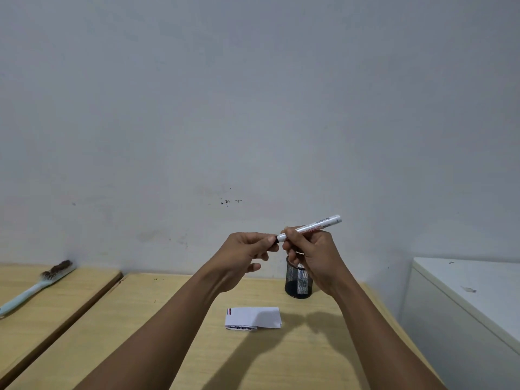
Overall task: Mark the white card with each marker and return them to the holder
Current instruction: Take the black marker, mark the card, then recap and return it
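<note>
I hold a white marker [312,226] up in front of the wall, its barrel in my right hand [312,256]. My left hand [244,254] pinches the dark cap end of that marker at its left tip. Below the hands, a folded white card [253,318] lies flat on the wooden table [174,319]; red and blue strokes show at its upper left corner and dark writing along its lower edge. A black mesh holder [298,280] stands behind the card, partly hidden by my right hand, with at least one white marker inside it.
A second wooden table [42,313] sits to the left across a narrow gap, with a light blue brush [36,288] lying on it. A white cabinet [472,305] stands at the right. A grey wall closes off the back.
</note>
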Available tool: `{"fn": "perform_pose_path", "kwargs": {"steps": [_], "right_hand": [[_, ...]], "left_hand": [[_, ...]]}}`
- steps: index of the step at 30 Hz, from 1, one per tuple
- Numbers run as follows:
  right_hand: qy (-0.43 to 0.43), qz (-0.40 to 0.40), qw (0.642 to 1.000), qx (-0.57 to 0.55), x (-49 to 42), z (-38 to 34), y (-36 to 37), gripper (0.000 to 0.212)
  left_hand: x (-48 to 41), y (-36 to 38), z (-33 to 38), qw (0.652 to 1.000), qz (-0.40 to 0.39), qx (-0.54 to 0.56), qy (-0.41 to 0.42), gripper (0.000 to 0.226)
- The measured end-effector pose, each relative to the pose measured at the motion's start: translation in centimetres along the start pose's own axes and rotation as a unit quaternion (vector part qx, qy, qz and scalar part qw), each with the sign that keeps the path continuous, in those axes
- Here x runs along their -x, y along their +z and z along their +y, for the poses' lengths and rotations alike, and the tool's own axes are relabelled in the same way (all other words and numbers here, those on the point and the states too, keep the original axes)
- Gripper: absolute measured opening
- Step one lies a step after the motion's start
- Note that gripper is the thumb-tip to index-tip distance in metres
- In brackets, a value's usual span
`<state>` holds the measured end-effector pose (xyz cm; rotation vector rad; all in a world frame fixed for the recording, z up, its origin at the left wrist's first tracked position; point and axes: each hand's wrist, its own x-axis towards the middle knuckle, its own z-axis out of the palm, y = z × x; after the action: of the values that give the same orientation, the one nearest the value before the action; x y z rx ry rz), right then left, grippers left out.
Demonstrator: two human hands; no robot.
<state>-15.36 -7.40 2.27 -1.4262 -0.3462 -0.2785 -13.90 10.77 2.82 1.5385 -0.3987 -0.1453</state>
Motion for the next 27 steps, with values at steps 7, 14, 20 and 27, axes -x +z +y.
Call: {"fn": "perform_pose_path", "kwargs": {"steps": [7, 14, 20, 27], "right_hand": [[0.002, 0.035, 0.999, 0.012, -0.4, 0.4, 0.4, 0.03], [0.026, 0.085, 0.996, -0.018, -0.9, 1.2, 1.1, 0.034], [0.084, 0.107, 0.991, -0.019, -1.2, 1.5, 0.9, 0.038], [-0.098, 0.161, 0.907, 0.376, -3.6, 2.2, -3.2, 0.018]], "left_hand": [[-0.7, 0.4, -0.2, 0.994, 0.041, -0.04, 0.096, 0.017], [-1.4, 1.3, -1.7, 0.968, 0.105, -0.085, 0.211, 0.015], [-2.9, 1.0, -2.0, 0.943, 0.134, -0.203, 0.229, 0.013], [-5.9, 0.6, -0.6, 0.902, 0.15, -0.328, 0.237, 0.018]]}}
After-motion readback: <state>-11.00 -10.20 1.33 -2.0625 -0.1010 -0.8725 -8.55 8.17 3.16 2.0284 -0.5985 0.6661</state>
